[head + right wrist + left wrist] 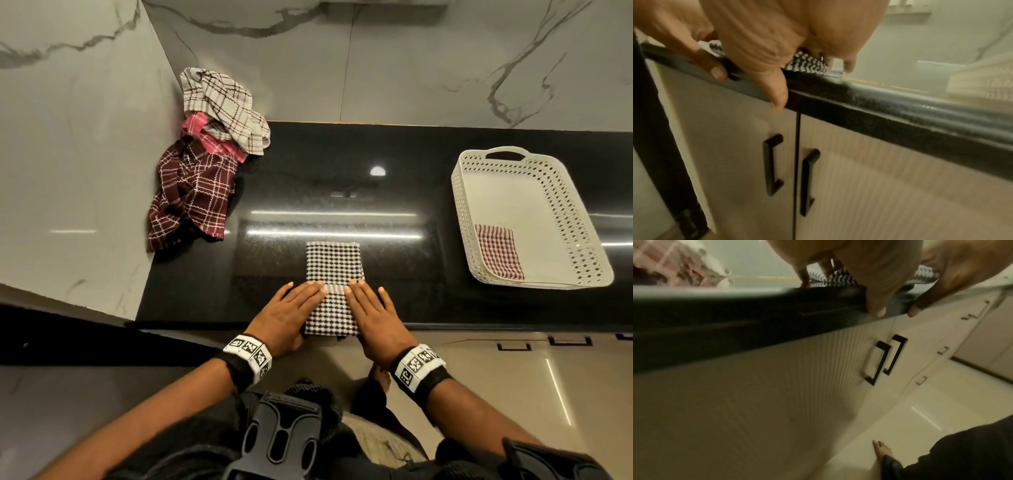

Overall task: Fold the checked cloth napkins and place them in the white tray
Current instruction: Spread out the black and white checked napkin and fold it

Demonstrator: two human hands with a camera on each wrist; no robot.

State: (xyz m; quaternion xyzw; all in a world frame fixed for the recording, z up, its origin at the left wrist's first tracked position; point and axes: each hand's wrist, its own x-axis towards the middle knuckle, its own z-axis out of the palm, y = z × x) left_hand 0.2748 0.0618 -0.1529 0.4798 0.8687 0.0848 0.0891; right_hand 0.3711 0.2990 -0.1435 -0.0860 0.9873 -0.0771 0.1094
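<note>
Nearest us, both forearms reach forward from the body, each wrist wrapped in a band printed with coded markers. The left hand (291, 313) and the right hand (375, 315) lie palm-down on the near half of a black-and-white checked napkin (334, 270), fingers straight and close together, pressing rather than gripping. Their fingertips meet a pale stripe that crosses the napkin's width. From the wrist views we see each thumb (876, 311) hanging over the front edge of the desk (342, 192) — the right hand's thumb (779, 99) points down past the black edge toward the cabinet doors (735, 146) with their black handles.

The napkin is folded to a narrow rectangle; its near end reaches the desk's front edge, its far end lies flat on the dark polished top.

Farther right, well apart from the hands, stands the white tray (582, 219), perforated along its walls, with a handle slot at the far end. A folded red-and-white checked napkin (498, 250) lies in its near corner.

At far left — against the marble wall (75, 154) — we see a loose heap of unfolded napkins (202, 164): a maroon one in front, a pink one in the middle, and a beige one on top.
</note>
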